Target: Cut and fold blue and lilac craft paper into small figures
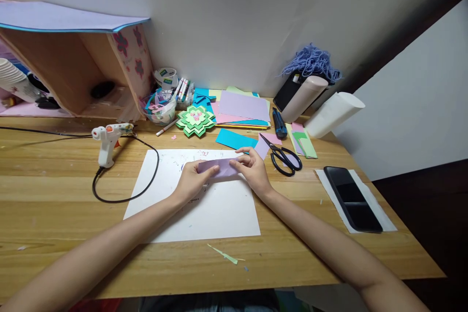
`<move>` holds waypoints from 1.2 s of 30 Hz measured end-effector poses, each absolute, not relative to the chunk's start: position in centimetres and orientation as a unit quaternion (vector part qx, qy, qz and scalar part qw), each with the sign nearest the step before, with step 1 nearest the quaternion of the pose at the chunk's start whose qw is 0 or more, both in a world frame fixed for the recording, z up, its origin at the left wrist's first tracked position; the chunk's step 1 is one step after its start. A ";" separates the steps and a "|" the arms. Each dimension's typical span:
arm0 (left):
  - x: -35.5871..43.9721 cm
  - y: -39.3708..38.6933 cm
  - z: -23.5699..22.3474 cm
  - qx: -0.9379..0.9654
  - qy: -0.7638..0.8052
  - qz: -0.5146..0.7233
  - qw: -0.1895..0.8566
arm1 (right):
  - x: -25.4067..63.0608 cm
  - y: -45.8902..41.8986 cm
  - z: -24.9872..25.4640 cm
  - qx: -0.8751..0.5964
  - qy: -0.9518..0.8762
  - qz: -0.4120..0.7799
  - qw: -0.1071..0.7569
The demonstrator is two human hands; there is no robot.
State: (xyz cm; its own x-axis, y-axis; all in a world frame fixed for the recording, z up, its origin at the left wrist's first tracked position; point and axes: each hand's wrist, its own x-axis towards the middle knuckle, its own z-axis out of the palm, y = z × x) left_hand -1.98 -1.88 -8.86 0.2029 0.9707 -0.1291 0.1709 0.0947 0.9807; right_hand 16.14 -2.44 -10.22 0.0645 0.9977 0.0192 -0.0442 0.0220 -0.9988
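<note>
Between both hands a strip of lilac paper (pixel 224 168) is held up, slightly creased, above a white sheet (pixel 204 214). My left hand (pixel 195 179) pinches its left end, thumb on the near face. At the right end, my right hand (pixel 253 169) grips the strip between thumb and fingers. Black-handled scissors (pixel 283 158) lie just right of my right hand, blades pointing to the back left. Behind the hands is a blue paper strip (pixel 236 138). A layered green paper flower (pixel 195 121) with a pink centre sits farther back.
A white glue gun (pixel 108 144) stands on the left, its black cord (pixel 120 201) looping onto the sheet. Coloured paper (pixel 243 106) is stacked by the wall, near a blue cutter (pixel 279 124). A phone (pixel 351 199) lies at right. An open cardboard box (pixel 133 58) is at back left.
</note>
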 end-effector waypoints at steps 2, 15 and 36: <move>-2.0 -1.9 -8.9 0.561 0.511 0.378 0.530 | 16.1 -2.4 -10.3 -0.507 -0.476 0.492 0.524; -1.9 -2.0 -8.8 0.561 0.533 0.379 0.508 | 16.2 -2.4 -10.5 -0.523 -0.503 0.443 0.527; -1.9 -2.0 -8.5 0.562 0.546 0.370 0.499 | 15.9 -2.6 -10.5 -0.538 -0.510 0.455 0.494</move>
State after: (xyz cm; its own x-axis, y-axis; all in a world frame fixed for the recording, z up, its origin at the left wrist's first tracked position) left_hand -1.93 -1.96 -8.51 0.1293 0.9831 -0.1295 0.2451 0.0949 0.9648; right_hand 15.92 -2.57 -10.50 0.0654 0.9978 0.0146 0.0999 0.0080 -0.9950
